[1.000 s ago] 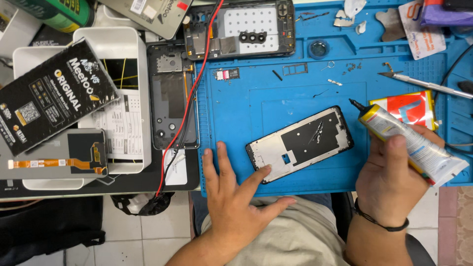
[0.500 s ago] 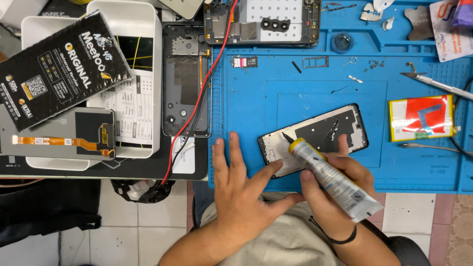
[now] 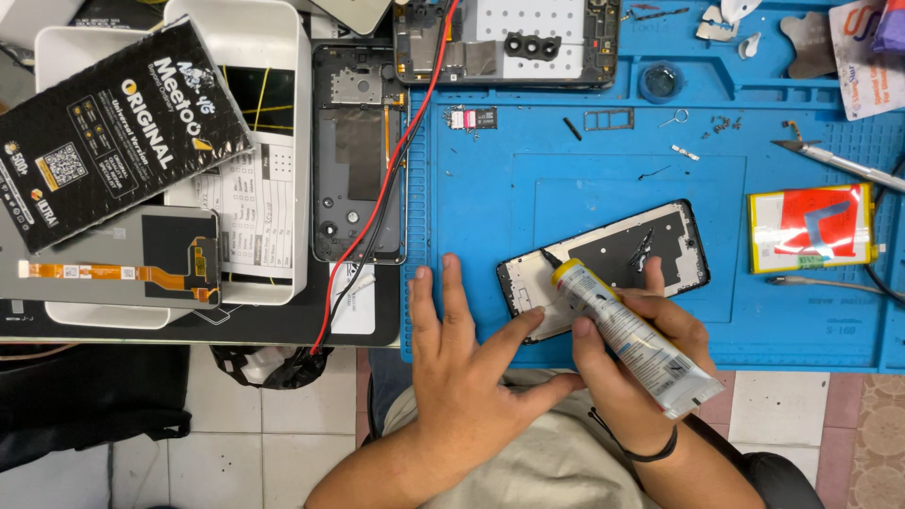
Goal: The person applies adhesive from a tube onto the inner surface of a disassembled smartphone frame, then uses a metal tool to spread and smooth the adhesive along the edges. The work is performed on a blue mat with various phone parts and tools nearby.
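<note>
**Inspector A:** Landmark is the blue work mat (image 3: 603, 188) on the tabletop. What does the right hand (image 3: 627, 372) hold?

**Inspector B:** Its fingers are closed around a glue tube (image 3: 627, 335), held at a slant at the mat's near edge. The black nozzle tip rests at the upper left corner of the phone frame (image 3: 608, 266).

**Inspector A:** Position of the frame?

**Inspector B:** It lies flat on the mat, near the mat's front edge, tilted with its right end farther from the person.

**Inspector A:** Left hand (image 3: 467, 363)?

**Inspector B:** Fingers spread open, grasping nothing. The palm lies over the mat's front edge and the thumb presses the frame's lower left corner.

**Inspector A:** Surroundings?

**Inspector B:** A red and yellow battery (image 3: 813, 228) lies on the mat's right part, well apart from the frame. An opened phone body (image 3: 358, 170) lies just beside the mat's left edge, with red and black wires (image 3: 401, 160) crossing it.
</note>
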